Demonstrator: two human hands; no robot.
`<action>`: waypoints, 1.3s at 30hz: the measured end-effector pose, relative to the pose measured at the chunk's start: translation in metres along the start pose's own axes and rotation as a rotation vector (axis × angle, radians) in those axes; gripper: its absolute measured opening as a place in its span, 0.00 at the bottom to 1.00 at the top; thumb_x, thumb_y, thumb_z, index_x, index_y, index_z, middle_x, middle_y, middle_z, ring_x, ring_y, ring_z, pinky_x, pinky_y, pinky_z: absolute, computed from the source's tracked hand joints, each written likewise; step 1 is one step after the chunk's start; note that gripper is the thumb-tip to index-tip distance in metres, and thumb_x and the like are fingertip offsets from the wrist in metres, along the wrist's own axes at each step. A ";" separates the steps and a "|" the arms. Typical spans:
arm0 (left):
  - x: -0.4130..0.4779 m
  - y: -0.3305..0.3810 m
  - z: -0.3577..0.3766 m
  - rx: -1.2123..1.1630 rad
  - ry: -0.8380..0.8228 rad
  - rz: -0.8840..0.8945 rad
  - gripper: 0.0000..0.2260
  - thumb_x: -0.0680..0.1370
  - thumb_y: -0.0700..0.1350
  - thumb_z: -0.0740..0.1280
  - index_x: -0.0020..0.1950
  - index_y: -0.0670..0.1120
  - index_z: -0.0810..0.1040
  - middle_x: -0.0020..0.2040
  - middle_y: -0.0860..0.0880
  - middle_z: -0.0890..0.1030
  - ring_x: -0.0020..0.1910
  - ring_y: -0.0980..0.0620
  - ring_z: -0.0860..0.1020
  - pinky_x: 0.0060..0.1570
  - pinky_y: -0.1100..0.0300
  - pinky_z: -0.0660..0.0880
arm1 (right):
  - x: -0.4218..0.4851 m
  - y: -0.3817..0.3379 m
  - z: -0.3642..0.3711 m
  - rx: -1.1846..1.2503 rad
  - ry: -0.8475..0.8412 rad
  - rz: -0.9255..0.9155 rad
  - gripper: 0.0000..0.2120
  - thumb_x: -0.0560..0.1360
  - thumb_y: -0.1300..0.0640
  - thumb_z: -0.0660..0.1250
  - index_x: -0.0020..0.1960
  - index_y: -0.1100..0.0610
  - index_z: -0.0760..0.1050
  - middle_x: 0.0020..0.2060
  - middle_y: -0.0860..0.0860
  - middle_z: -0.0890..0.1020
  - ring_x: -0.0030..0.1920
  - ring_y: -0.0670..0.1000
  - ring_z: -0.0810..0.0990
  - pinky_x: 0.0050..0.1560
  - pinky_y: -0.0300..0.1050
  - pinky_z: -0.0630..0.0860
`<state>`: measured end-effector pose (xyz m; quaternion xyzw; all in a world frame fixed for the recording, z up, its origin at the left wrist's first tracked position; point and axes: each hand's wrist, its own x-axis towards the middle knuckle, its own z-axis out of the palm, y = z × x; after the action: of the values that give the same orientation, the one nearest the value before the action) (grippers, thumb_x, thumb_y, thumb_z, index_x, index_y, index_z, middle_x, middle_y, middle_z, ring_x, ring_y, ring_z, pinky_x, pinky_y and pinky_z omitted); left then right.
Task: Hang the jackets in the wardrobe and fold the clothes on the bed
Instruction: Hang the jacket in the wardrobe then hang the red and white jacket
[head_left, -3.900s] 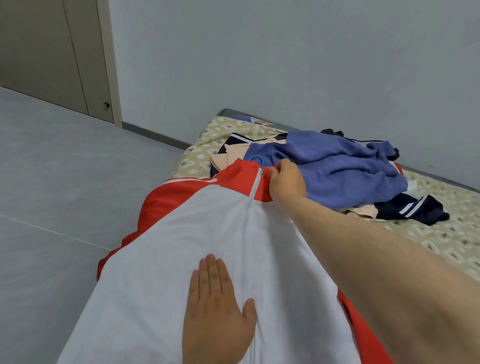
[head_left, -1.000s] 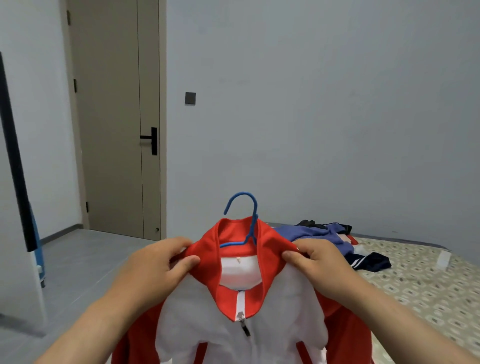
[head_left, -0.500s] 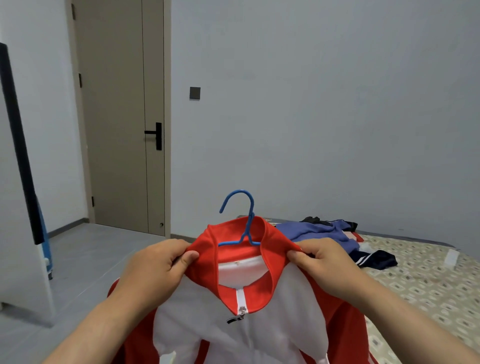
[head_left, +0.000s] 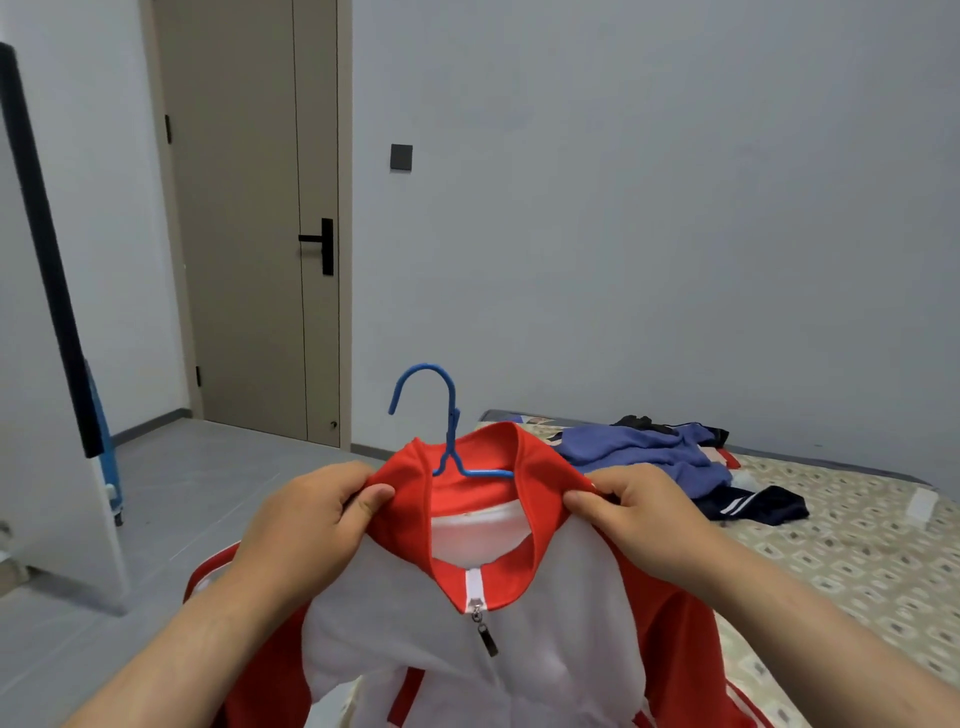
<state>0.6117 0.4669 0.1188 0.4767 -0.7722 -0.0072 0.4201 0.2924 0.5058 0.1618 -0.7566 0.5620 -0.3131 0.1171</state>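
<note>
The left hand (head_left: 311, 514) and the right hand (head_left: 639, 514) each gripped the jacket (head_left: 524, 618) at a shoulder, just beside the collar, with thumbs on the front and fingers curled behind the cloth. The jacket was held up in the air in front of the person, over the near edge of the bed (head_left: 857, 566). It had a white front, a red collar (head_left: 540, 483) and red sleeves, and it was zipped nearly to the collar, with the dark zip pull (head_left: 487, 638) hanging down. A blue hanger (head_left: 448, 415) sat inside the jacket, its hook standing up out of the open neck. On the patterned bed behind, well apart from the hands, a blue garment (head_left: 644, 452) lay in a crumpled heap, with a navy garment (head_left: 753, 506) with white stripes touching its right side. A small white thing (head_left: 922, 505) lay farther right on the bed; what it was could not be told. A beige door (head_left: 249, 218) with a black handle (head_left: 321, 244) stood shut at the left, and a dark switch (head_left: 401, 157) sat on the grey wall (head_left: 649, 208) beside it. A white panel (head_left: 41, 493) with a black strip (head_left: 47, 249) leaned in at the far left over the grey floor (head_left: 208, 483).
</note>
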 end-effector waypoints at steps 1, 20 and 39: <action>0.002 -0.002 -0.001 -0.011 -0.002 -0.002 0.15 0.80 0.53 0.63 0.34 0.53 0.69 0.30 0.55 0.72 0.33 0.53 0.73 0.33 0.53 0.70 | 0.005 0.000 0.003 -0.010 0.033 0.008 0.18 0.78 0.48 0.67 0.35 0.59 0.78 0.29 0.53 0.77 0.31 0.43 0.69 0.36 0.50 0.68; 0.198 -0.185 -0.076 0.051 0.310 -0.016 0.04 0.76 0.47 0.71 0.46 0.46 0.82 0.37 0.48 0.80 0.38 0.45 0.78 0.40 0.54 0.73 | 0.318 -0.085 0.080 -0.115 0.452 -0.271 0.28 0.72 0.41 0.71 0.28 0.60 0.66 0.22 0.50 0.65 0.27 0.50 0.64 0.31 0.50 0.62; 0.325 -0.431 -0.225 0.077 0.269 -0.261 0.21 0.74 0.62 0.55 0.40 0.45 0.75 0.34 0.49 0.77 0.37 0.46 0.77 0.38 0.44 0.74 | 0.589 -0.241 0.218 0.133 0.127 -0.253 0.26 0.70 0.40 0.68 0.29 0.62 0.70 0.23 0.49 0.66 0.26 0.45 0.63 0.30 0.47 0.61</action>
<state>1.0113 0.0782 0.2962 0.5852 -0.6404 0.0319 0.4965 0.7128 0.0058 0.3215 -0.7907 0.4464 -0.4090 0.0910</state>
